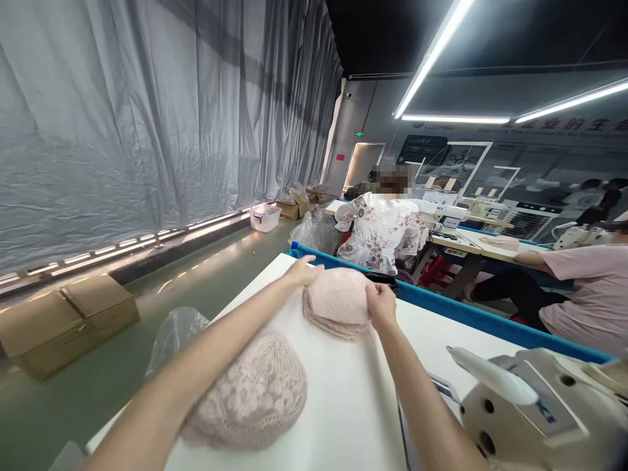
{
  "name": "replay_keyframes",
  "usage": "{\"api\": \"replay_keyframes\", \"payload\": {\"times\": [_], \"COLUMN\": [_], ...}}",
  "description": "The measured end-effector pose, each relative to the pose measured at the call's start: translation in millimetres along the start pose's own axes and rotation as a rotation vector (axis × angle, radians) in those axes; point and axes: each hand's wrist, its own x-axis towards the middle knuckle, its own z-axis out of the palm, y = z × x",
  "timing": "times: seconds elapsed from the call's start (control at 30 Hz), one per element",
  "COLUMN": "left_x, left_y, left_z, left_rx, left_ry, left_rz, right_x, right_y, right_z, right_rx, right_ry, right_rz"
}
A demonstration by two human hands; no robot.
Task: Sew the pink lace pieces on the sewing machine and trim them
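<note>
Across the white sewing table [338,399] in the head view, both forearms [226,343] stretch toward the pale-pink fabric stack [338,297] near its far edge; the right hand [381,302] pinches the stack's right side; the left hand [300,272], opposite, hides its grip.

Left forearm [201,363] is covering part of the lace pile [260,386] and of the clear plastic bag [177,327]. Left hand [300,271] is blurring, so its grip isn't reading clearly. Sewing machine [534,418] and person in pink [589,288] are running off the right edge; cardboard box [73,324] is running off the left. Red wall lettering [572,124] is blurring past reading. White tabletop [338,412] is dropping out at the bottom.
</note>
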Motion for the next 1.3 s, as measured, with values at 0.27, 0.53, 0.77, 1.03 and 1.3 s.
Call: {"api": "replay_keyframes", "payload": {"times": [0.27, 0.53, 0.77, 1.03, 1.3], "left_x": [19.4, -35.7, -154.1, -180.4, -174.4], "left_y": [-54.8, -6.4, -3.3, -30.3, -54.1], "left_z": [45.8, 4.1, -24.8, -11.0, -21.3], "left_rx": [0.554, 0.668, 0.648, 0.449, 0.017], "left_ry": [-0.259, -0.227, -0.418, -0.218, -0.140], "left_rz": [0.096, 0.192, 0.343, 0.297, 0.193], "right_x": [11.9, -36.9, -146.1, -176.9, -189.6], "right_y": [38.5, 10.4, 11.8, 20.1, 20.2], "right_z": [13.4, -9.3, -17.6, -19.3, -1.1], "right_rx": [-0.476, -0.421, -0.129, -0.030, 0.165], "right_ry": [-0.024, -0.080, -0.726, -0.830, -0.846], "right_rz": [0.191, 0.030, -0.320, -0.226, -0.044]}}
